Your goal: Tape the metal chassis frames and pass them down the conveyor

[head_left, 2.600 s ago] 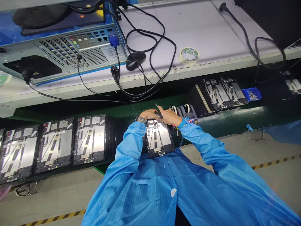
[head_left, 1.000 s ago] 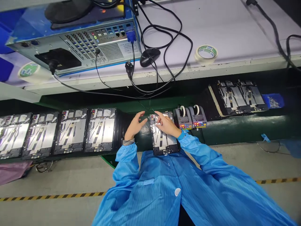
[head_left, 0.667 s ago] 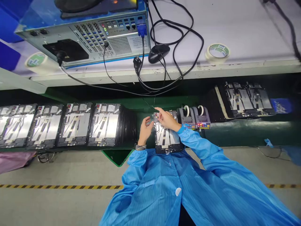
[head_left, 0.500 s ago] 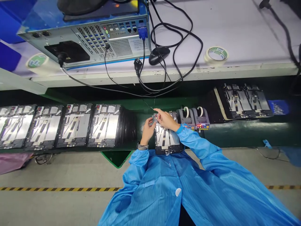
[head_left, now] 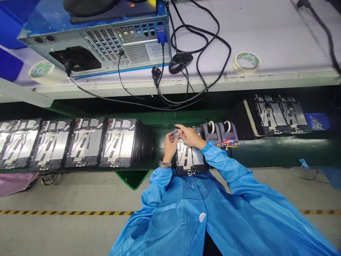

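Note:
An opened tablet (head_left: pixel 188 156) with silver plates and dark flat cables lies on the green bench in front of me, its near edge against my blue gown. My left hand (head_left: pixel 169 144) is closed at its upper left corner, thumb over the top and fingers at the outer side. My right hand (head_left: pixel 190 136) reaches across the tablet's top part, thumb and index finger pinched close to the left fingertips. Whatever sits in that pinch is too small and covered to name. Thin dark lines run up from the right index fingertip; whether they are held I cannot tell.
Two grey tape dispensers (head_left: pixel 220 135) with lit displays stand right of the tablet. Stacks of similar opened tablets (head_left: pixel 118 142) line the left, with more tablets (head_left: pixel 282 115) at the right. Above, a shelf holds a computer case (head_left: pixel 106 46), black cables, a mouse (head_left: pixel 180 63) and tape (head_left: pixel 246 63).
My left hand has shifted slightly right and up along the tablet's corner. My right hand has moved a little right, with its fingers still pinched. The tablet stays nearly in place.

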{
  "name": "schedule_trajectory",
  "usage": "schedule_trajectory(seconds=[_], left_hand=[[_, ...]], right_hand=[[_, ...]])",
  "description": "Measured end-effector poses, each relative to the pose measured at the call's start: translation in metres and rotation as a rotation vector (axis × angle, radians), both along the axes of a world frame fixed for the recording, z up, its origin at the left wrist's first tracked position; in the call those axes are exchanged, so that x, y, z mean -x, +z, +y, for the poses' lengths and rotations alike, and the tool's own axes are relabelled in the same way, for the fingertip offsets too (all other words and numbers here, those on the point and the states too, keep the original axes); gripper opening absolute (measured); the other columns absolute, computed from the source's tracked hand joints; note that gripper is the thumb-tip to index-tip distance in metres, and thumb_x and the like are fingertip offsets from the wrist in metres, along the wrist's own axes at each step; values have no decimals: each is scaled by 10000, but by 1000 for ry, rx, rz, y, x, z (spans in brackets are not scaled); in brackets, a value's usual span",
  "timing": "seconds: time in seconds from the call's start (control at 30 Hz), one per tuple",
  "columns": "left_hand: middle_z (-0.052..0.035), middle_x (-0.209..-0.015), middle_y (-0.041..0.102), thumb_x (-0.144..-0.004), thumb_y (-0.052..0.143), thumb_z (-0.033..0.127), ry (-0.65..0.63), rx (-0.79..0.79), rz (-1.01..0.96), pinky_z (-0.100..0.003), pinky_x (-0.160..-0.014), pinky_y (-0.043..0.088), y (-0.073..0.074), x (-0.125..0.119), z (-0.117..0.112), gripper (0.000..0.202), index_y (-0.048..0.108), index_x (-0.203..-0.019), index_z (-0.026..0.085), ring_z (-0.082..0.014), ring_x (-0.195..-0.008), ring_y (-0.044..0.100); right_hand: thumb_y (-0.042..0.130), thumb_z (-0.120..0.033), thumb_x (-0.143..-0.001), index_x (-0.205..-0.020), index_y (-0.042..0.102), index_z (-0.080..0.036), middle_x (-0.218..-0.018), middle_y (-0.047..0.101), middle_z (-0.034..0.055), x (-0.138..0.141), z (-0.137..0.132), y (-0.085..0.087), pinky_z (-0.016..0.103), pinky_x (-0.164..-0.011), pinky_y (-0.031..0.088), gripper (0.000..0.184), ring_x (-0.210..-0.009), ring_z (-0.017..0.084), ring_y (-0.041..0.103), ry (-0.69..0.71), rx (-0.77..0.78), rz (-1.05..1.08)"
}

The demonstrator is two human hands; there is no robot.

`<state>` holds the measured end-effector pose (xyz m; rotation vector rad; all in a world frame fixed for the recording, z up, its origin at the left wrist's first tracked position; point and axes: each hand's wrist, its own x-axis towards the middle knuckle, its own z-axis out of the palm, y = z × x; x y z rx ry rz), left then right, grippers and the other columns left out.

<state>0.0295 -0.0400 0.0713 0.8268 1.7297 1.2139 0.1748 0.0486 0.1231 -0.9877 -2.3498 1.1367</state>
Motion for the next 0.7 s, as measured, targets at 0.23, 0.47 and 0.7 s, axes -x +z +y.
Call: schedule_trajectory(seconds=[0.23,0.47,0.7], left_hand=[[-103,-1368,603,-860,721,243,-15,-45,-85,-425,-1067,496,4,3,3,449,553,-1276,245,-228,-1216,617],[-71,-1494,514,-856,725,276,-55,-160,-117,-401,-1106,460,2,6,1,572,534,-1394,315,-243,-1334,538],[-76,-1484,509,-873,637,228,-95,-213,-36,-368,-1071,477,5,5,1,460,597,-1327,292,-237,-1339,533]], right_hand=[[613,-171,-872,-1408,554,-223,-926,648,24,-6,-26,16,319,-738,439,542,-735,168,527,-222,307,350],[653,-278,-870,-1340,557,-206,-874,664,21,-8,-76,16,287,-592,372,486,-583,133,479,-335,1260,889],[521,-297,-904,-1285,590,-207,-890,650,36,2,-88,11,298,-611,385,398,-615,161,473,-387,1508,1013]])
